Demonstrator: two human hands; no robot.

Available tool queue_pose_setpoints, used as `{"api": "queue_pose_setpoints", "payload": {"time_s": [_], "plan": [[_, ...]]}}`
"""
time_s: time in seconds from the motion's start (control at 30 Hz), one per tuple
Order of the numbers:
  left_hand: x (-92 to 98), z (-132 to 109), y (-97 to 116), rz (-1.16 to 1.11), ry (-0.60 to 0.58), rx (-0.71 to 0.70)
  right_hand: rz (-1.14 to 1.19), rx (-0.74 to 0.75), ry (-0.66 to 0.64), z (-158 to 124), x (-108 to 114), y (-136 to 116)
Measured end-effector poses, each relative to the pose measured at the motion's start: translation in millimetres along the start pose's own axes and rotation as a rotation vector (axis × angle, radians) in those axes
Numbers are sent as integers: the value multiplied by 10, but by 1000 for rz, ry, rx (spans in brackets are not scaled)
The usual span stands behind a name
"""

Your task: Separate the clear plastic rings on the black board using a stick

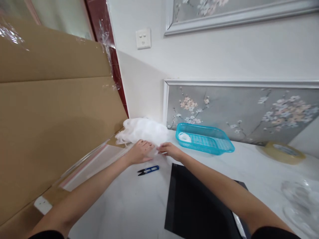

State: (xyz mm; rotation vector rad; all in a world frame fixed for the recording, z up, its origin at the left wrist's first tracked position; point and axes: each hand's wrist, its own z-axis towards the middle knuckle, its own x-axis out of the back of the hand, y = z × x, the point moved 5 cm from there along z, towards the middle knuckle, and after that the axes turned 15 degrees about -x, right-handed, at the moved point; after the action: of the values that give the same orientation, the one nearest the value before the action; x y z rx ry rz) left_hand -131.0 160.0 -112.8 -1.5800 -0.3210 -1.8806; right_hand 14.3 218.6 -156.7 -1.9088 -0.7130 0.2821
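Note:
A fluffy pile of white mesh pieces [144,130] lies at the back of the white table, against the wall. My left hand [140,151] rests on the pile's near edge with its fingers curled into the mesh. My right hand [171,150] pinches the same edge from the right, its fingers pressed together on the white material. Small blue thread snips [148,170] lie on the table just in front of my left hand.
A blue plastic basket [225,146] holding one white piece stands right of the pile. A black sheet [196,202] lies under my right forearm. A large cardboard sheet [50,109] leans at left. A tape roll [282,151] and clear plastic [301,202] sit at right.

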Motion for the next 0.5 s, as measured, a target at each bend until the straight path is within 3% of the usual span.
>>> {"api": "queue_pose_setpoints", "payload": {"time_s": [0.1,0.23,0.5], "plan": [[-35,21,61,-42,105,78,208,4,-97,-123,-53,-54],[-9,62,-46,-189,212,125,384,10,-117,-231,-64,-146],[309,81,-148,-585,292,167,533,96,-142,-233,-79,-158]]}}
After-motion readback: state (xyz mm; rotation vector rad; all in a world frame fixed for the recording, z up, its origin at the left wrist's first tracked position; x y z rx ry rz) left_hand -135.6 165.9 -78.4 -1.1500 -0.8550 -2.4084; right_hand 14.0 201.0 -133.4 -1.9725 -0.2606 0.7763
